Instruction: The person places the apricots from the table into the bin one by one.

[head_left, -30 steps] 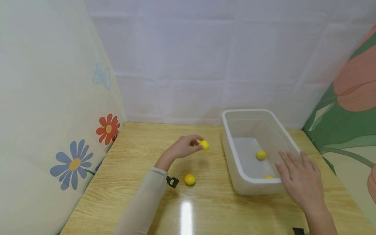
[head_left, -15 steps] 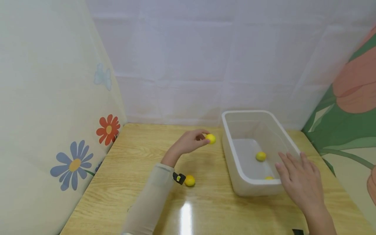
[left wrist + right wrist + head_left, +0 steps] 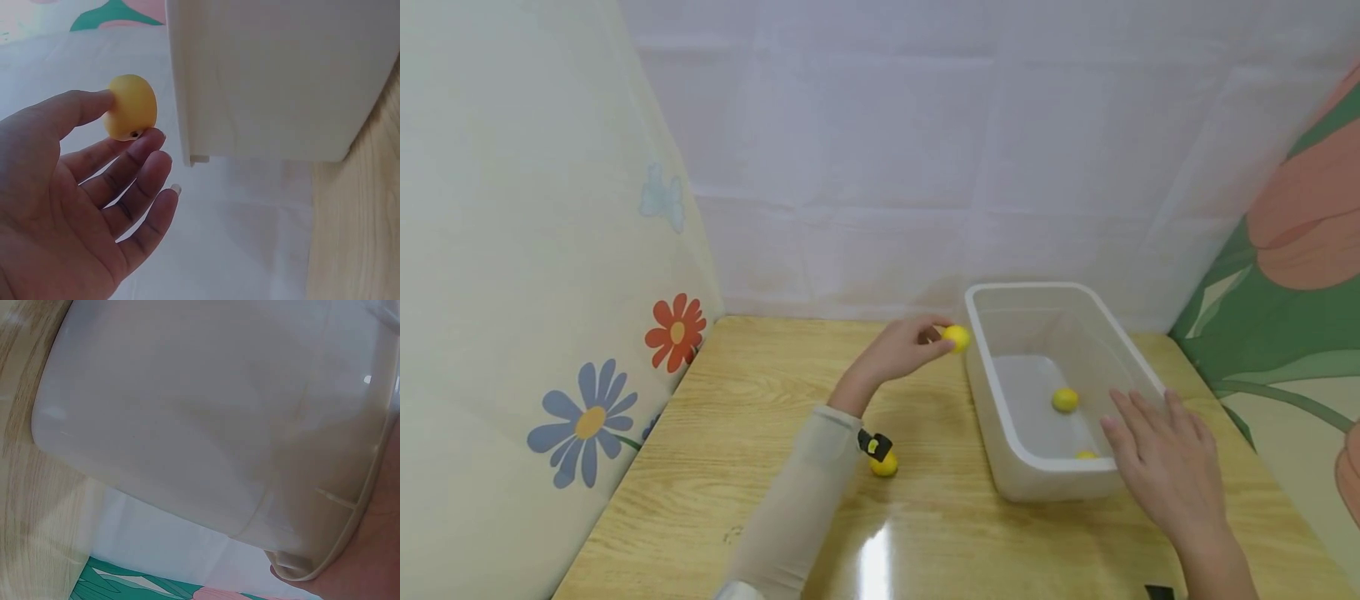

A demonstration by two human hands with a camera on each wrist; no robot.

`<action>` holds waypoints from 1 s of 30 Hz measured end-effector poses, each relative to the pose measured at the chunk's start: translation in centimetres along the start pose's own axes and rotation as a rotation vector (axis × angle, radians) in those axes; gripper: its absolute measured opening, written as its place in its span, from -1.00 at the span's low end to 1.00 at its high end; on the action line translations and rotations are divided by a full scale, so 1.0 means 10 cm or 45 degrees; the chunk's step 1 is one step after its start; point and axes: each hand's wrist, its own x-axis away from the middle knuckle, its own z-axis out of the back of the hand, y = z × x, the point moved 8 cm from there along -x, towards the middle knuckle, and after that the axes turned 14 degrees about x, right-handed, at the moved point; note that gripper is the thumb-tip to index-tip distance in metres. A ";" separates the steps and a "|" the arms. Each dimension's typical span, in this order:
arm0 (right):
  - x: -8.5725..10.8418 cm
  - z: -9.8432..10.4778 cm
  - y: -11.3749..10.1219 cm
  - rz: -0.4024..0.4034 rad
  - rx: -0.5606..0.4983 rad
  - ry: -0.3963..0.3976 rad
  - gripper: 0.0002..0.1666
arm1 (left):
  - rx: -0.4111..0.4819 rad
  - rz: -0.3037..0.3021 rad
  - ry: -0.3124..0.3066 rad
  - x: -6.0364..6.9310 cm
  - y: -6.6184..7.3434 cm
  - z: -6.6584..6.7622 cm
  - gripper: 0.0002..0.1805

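Observation:
My left hand (image 3: 904, 350) pinches a small round yellow fruit (image 3: 957, 338) between thumb and fingertips, just outside the left rim of a white plastic bin (image 3: 1011, 421). In the left wrist view the held fruit (image 3: 132, 106) looks smooth and oval, with a small dark spot at its lower end; the other fingers curve loosely below. My right hand (image 3: 1176, 467) rests with extended fingers over the bin's near right rim. Inside the bin lies one yellow fruit (image 3: 1064, 400), and part of another fruit (image 3: 1086, 455) shows behind the near wall.
Another yellow fruit (image 3: 885, 465) sits on the wooden table (image 3: 715, 433), partly covered by the black wrist device (image 3: 876, 444) on my left arm. A white cloth (image 3: 835, 167) hangs behind the table. Flower-printed panels (image 3: 512, 292) flank both sides.
My left hand has moved right and farther from me with the yellow fruit, up to the bin's left rim. The right hand has stayed at the bin's rim.

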 end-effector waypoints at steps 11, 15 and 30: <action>0.00 0.00 0.00 -0.003 0.000 -0.001 -0.39 | -0.031 0.010 0.041 -0.12 0.18 -0.06 -0.52; 0.00 0.00 0.01 -0.002 0.000 0.009 -0.40 | -0.024 0.025 0.067 -0.17 0.18 -0.10 -0.51; 0.00 0.01 0.01 0.015 0.001 0.042 -0.41 | -0.004 0.074 0.114 -0.29 0.19 -0.28 -0.47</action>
